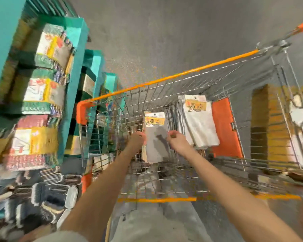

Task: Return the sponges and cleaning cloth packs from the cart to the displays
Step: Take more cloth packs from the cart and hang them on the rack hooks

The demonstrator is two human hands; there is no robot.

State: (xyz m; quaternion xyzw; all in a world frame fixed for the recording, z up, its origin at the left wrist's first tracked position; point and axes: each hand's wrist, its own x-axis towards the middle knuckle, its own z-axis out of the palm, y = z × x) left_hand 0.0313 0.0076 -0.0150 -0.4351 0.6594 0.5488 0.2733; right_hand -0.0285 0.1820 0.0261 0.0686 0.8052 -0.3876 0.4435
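Reaching both bare forearms down into the wire cart (164,79). Curling the left hand (137,139) at the left edge of a grey cloth pack (156,145) inside the cart, and the right hand (176,139) at its right edge; blurring too much for telling grip from touch. Just beyond, passing white cloth packs (198,123) overlapping an orange panel (224,128). Leftward, facing teal shelves (75,55) holding sponge packs (42,95).

Shelf sponge packs (42,95) motion-blurred — labels unreadable; cart (164,79) handle cropped at edge.
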